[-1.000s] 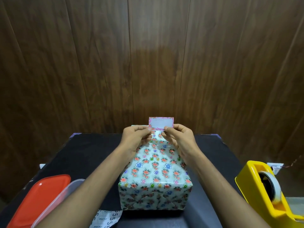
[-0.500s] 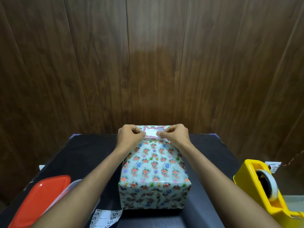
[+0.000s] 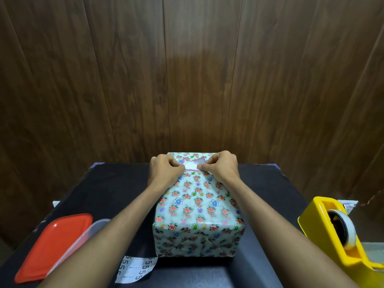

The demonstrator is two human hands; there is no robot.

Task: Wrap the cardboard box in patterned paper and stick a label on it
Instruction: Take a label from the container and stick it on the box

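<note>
Both hands, left [image 3: 166, 170] and right [image 3: 221, 168], pinch the thin pink-bordered paper label [image 3: 192, 165] by its ends onto our floral-wrapped box [image 3: 197, 206] near the worktop's far edge; flimsy, creases easily.

A single head-worn wide-angle view looks forward and down, close over the table [image 3: 108, 183], probably distorted at its edges.
</note>
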